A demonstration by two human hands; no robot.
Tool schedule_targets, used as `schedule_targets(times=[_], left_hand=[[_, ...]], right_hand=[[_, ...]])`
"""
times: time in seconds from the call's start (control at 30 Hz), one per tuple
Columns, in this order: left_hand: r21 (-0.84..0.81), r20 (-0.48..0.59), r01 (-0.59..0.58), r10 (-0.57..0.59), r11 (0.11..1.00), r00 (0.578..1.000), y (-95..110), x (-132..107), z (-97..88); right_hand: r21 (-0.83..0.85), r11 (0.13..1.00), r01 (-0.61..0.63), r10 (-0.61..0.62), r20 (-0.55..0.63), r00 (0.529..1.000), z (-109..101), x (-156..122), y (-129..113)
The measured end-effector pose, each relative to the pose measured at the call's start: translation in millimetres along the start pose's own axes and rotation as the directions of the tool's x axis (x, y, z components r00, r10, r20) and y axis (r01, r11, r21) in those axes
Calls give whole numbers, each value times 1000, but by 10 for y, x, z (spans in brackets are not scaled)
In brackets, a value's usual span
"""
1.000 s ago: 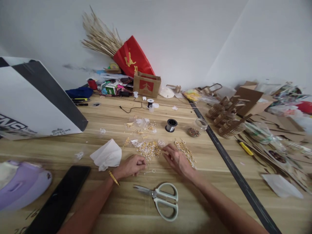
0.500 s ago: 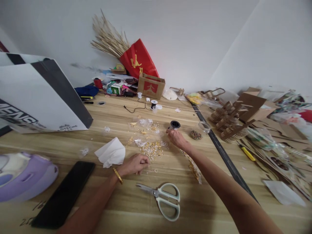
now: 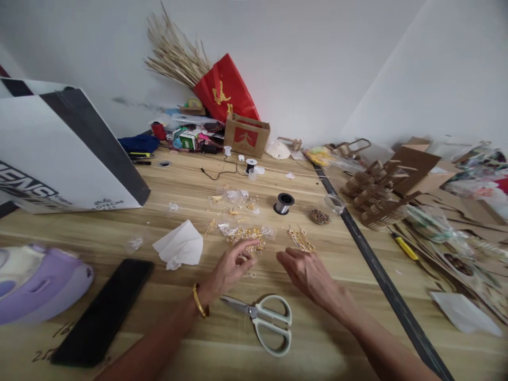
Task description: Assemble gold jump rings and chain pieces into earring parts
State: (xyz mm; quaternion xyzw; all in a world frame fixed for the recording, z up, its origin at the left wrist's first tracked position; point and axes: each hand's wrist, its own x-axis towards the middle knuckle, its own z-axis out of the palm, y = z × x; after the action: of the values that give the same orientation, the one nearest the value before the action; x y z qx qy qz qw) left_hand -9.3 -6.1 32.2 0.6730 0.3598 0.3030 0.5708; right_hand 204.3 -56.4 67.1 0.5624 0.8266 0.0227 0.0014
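Observation:
My left hand (image 3: pixel 229 270), with a gold bangle on the wrist, hovers open over the wooden table, its fingertips at the near edge of a pile of small gold findings (image 3: pixel 245 236). My right hand (image 3: pixel 307 272) lies open beside it, fingers pointing left, holding nothing I can see. A row of gold ring pieces (image 3: pixel 301 239) lies just beyond the right hand. Pale green scissors (image 3: pixel 262 320) rest below both hands. A spool of silver wire (image 3: pixel 283 203) stands farther back.
A crumpled white tissue (image 3: pixel 180 246), a black phone (image 3: pixel 103 311) and a purple object (image 3: pixel 37 286) lie to the left. A white and black bag (image 3: pixel 59 153) stands behind them. A jar of beads (image 3: pixel 320 216), cardboard pieces (image 3: pixel 377 196) and a yellow-handled tool (image 3: pixel 405 247) sit at the right.
My right hand has drawn back from the wire spool to the near table by the scissors. My left hand has opened from a fist and reached toward the gold findings.

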Motion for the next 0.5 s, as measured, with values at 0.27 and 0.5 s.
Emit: schedule_targets(times=[0.27,0.5], left_hand=[[-199,268,29,26,980,963,-33,-86,249],[-142,233,96,-61,985,971,-131,-48,233]], right_hand=[[128,991,36,-29,-56,998,36,-216,-160],[389,921,9,-6,-9,1000,101,-241,-114]])
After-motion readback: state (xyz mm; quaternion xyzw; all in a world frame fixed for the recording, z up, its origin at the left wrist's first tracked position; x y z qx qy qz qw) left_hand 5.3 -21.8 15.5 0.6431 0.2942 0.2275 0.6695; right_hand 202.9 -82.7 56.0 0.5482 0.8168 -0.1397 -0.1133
